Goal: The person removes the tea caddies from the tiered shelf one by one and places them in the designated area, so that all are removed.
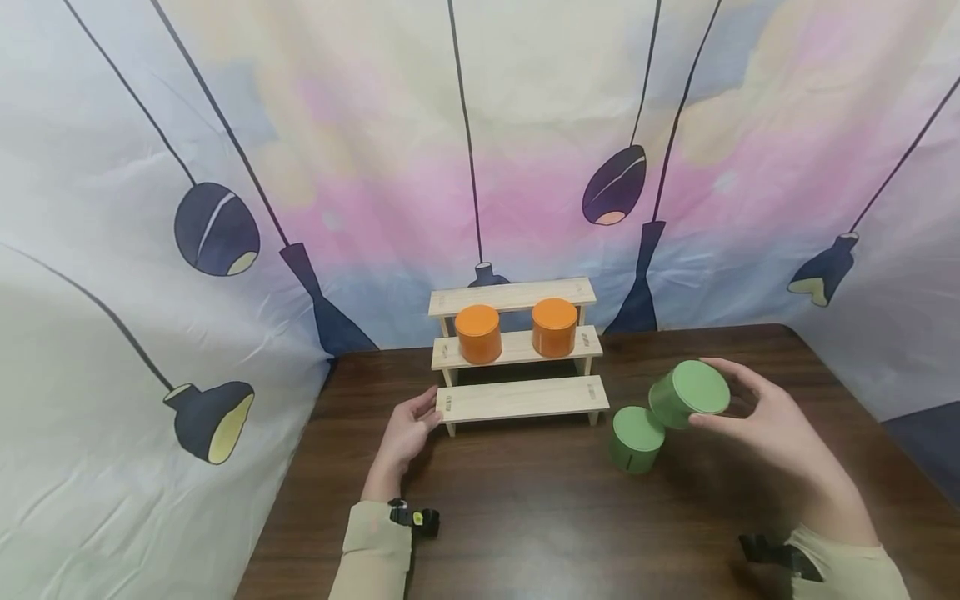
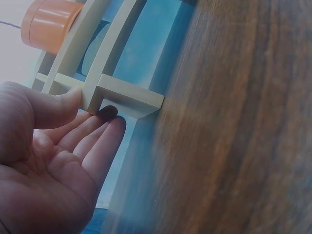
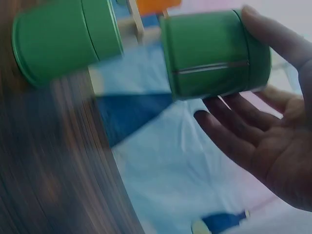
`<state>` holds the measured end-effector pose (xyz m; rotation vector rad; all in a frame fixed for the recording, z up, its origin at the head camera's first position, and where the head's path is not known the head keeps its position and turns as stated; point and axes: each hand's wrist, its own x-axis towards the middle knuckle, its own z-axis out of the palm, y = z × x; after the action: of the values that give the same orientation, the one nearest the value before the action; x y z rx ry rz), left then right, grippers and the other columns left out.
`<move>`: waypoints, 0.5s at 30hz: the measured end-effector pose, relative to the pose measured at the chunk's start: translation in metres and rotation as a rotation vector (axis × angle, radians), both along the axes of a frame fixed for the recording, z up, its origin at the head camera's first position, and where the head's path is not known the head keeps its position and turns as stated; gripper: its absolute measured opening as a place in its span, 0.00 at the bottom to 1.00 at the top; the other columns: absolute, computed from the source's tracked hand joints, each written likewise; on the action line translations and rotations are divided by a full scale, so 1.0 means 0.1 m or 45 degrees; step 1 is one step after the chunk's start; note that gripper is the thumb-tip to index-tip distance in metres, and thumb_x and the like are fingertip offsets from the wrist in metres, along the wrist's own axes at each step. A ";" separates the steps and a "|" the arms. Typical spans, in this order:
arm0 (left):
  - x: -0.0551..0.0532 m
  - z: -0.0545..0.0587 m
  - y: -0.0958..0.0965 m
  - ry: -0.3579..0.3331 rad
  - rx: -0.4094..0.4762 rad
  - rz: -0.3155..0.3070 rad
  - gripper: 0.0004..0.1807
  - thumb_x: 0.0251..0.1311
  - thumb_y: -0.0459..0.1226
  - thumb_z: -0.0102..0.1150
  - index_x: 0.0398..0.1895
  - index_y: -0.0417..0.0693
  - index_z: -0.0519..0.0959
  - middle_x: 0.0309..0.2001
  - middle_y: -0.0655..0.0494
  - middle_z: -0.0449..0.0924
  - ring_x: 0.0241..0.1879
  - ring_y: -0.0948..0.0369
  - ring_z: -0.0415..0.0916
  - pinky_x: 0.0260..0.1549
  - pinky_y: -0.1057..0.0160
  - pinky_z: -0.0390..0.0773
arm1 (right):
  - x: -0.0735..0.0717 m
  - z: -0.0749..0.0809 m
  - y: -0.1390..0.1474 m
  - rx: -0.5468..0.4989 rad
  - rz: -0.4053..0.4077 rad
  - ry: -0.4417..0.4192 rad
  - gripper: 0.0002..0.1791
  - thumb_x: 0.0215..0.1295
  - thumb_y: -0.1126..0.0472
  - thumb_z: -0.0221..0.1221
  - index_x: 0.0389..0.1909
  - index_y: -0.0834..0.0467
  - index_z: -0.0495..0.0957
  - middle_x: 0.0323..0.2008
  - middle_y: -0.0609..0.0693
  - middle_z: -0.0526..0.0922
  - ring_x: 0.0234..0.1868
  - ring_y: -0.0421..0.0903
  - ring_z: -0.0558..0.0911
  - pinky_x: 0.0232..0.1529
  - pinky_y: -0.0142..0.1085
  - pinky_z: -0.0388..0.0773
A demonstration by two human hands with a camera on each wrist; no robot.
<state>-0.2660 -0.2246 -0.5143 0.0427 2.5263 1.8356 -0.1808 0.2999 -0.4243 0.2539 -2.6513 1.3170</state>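
My right hand (image 1: pixel 780 425) grips a round green canister (image 1: pixel 690 393) with a lid, thumb on one side and fingers on the other. In the right wrist view this canister (image 3: pixel 212 53) is tilted and raised off the dark table. A second green canister (image 1: pixel 637 440) stands upright on the table just left of it, overlapped by it in the head view. My left hand (image 1: pixel 407 429) pinches the left end of the lowest step of a three-tier wooden stand (image 1: pixel 525 398). The left wrist view shows the thumb against the board (image 2: pixel 89 92) and the fingertips under its edge.
Two orange canisters (image 1: pixel 478 335) (image 1: pixel 554 328) stand apart on the stand's middle step. Its top step (image 1: pixel 510 297) is close to the patterned cloth backdrop (image 1: pixel 420 167). Dark wood table (image 1: pixel 525 517) runs from the backdrop toward me.
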 end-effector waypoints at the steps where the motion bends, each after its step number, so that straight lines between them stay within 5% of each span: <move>1: -0.01 0.00 0.00 0.002 0.004 -0.004 0.31 0.75 0.26 0.56 0.79 0.31 0.66 0.75 0.34 0.70 0.74 0.42 0.70 0.69 0.47 0.73 | 0.01 0.00 0.05 0.024 0.003 -0.016 0.49 0.61 0.49 0.79 0.80 0.52 0.68 0.70 0.58 0.76 0.56 0.20 0.74 0.45 0.23 0.79; 7: -0.02 0.01 0.01 0.015 0.000 -0.012 0.31 0.75 0.26 0.56 0.79 0.31 0.65 0.74 0.34 0.70 0.74 0.43 0.70 0.69 0.47 0.74 | -0.01 -0.08 0.27 0.093 0.064 -0.087 0.50 0.60 0.50 0.80 0.79 0.56 0.66 0.68 0.61 0.77 0.54 0.18 0.74 0.43 0.28 0.82; 15: 0.01 0.03 0.01 0.005 0.000 -0.004 0.31 0.75 0.27 0.58 0.79 0.32 0.67 0.74 0.34 0.71 0.73 0.43 0.71 0.69 0.47 0.74 | -0.07 -0.27 0.35 0.167 0.198 -0.187 0.47 0.57 0.53 0.82 0.74 0.61 0.71 0.60 0.60 0.82 0.54 0.35 0.79 0.44 0.33 0.80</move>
<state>-0.2645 -0.2232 -0.5111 0.0501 2.5277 1.8361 -0.1878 0.3353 -0.4517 0.4036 -2.8985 1.2505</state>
